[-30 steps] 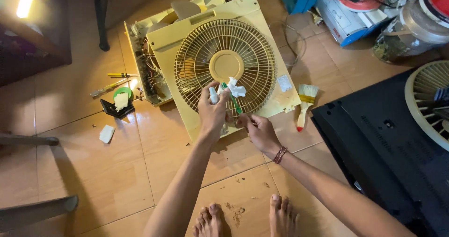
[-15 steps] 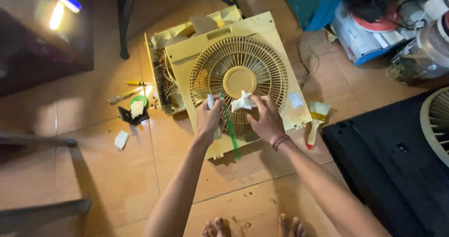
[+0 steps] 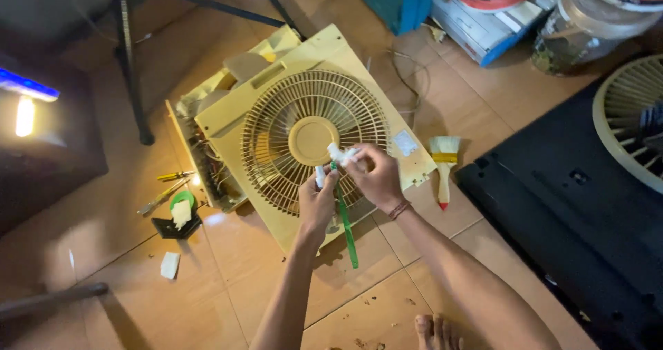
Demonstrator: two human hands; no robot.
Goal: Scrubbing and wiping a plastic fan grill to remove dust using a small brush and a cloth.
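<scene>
**Cleaning tools meet above a box fan's grille**

Gripping a green-handled brush (image 3: 344, 215) near its top, the left hand (image 3: 318, 201) was curled closed around the stem, with a small white tube-like piece (image 3: 319, 177) pinched upright between thumb and forefinger. The brush's long green handle hung down past the wrist, slanting slightly toward the person's right, its lower end showing against the tiled floor (image 3: 138, 267). The right hand (image 3: 376, 177) was also closed, its fingertips bunched on a crumpled white wad (image 3: 340, 153) that touched the brush's upper end; whether it was cloth or paper could not be told.

Both hands met just above the lower right part of the round grille of a pale yellow box fan (image 3: 311, 139), which lay flat on the floor, face up. Its casing looked aged and discoloured, the ribbed grille ringing a plain round hub at the centre. Along the fan's left edge the housing stood open, exposing wiring inside.

A paintbrush (image 3: 444, 167) with a yellow band and red-tipped handle lay on the tiles just beside the fan's right corner. To the left, near the open side, lay a yellow-handled screwdriver (image 3: 174, 176) and a small black tray (image 3: 178, 222) holding a green-rimmed item. A large black panel (image 3: 566, 212) covered the floor at right.
</scene>
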